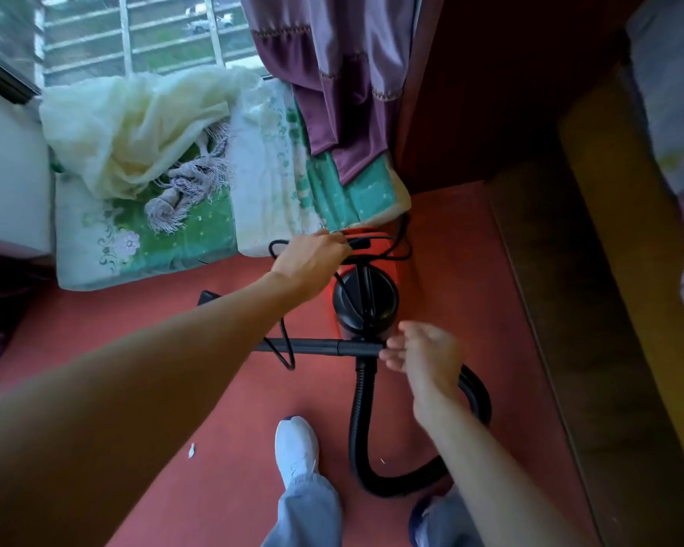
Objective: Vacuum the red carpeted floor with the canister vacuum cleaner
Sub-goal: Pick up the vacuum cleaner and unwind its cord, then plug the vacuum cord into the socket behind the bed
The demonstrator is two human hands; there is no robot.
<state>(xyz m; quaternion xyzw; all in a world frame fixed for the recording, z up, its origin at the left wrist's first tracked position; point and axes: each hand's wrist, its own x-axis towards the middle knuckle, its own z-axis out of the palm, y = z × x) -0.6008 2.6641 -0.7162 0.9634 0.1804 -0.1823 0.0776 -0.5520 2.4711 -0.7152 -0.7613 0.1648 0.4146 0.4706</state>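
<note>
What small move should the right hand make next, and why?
Probably close the right hand round the black wand: its fingers are spread at the wand's end but not gripping, while the left hand holds the power cord by the canister.

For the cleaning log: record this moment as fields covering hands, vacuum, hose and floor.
left hand: grips the cord on top of the canister
right hand: blurred, open fingers at the wand end
canister: black and red, on the carpet by the green mattress
hose: loops on the carpet by the right foot
carpet: red, white scrap near the left shoe
</note>
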